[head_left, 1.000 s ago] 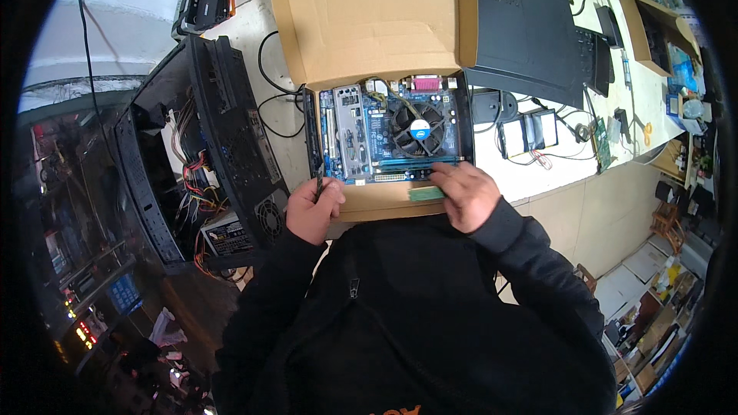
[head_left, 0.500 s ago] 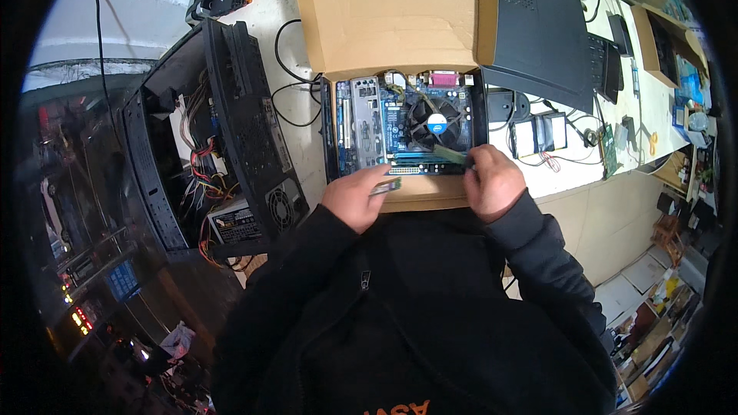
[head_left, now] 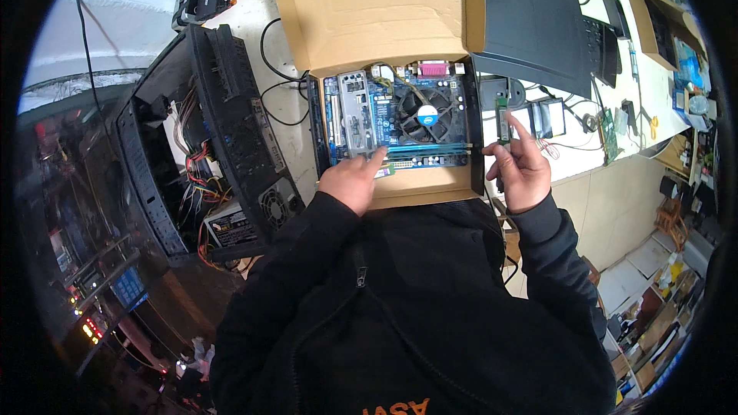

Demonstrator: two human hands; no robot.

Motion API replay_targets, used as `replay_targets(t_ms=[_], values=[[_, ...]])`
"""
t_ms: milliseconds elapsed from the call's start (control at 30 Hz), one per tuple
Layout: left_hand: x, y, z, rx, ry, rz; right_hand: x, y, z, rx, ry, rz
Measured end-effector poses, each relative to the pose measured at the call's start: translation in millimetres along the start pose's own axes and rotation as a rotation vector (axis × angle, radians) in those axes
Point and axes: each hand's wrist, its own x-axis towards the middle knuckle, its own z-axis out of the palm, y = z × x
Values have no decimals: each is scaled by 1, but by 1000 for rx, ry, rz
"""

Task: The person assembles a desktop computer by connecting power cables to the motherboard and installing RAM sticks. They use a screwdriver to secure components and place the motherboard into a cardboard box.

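Note:
A blue motherboard (head_left: 392, 119) with a black round CPU fan (head_left: 429, 114) lies inside an open cardboard box (head_left: 369, 11). My left hand (head_left: 352, 183) pinches a small green memory stick (head_left: 384, 172), mostly hidden by the fingers. Its index fingertip touches or hovers at the left end of the blue memory slots (head_left: 430, 151); I cannot tell which. Off the box's right side, my right hand (head_left: 525, 167) grips another green memory stick (head_left: 503, 121) with dark chips, held upright between thumb and fingers. A silver I/O shield (head_left: 355, 115) rests over the board's left part.
On the left stands an opened black computer case (head_left: 211, 138) with coloured wires and a power supply (head_left: 232, 227). A black side panel (head_left: 534, 27) lies beside the box lid. Cables, a green circuit board (head_left: 613, 136) and yellow scissors (head_left: 654, 126) are on the white table at right.
My right hand has moved away from the board to the right, with the memory stick now upright in it. My left index finger has reached toward the slots' left end.

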Motion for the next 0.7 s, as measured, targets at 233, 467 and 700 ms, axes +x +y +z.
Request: replay_targets(t_ms=[233,467,700], values=[[-5,1,0,-9,142,35,2,18,-10,31,-46,-166],[-5,-6,10,-1,142,52,-3,9,3,-290,-30,-135],[-6,-3,1,-15,74,27,8,9,38,-894,-229,-626]])
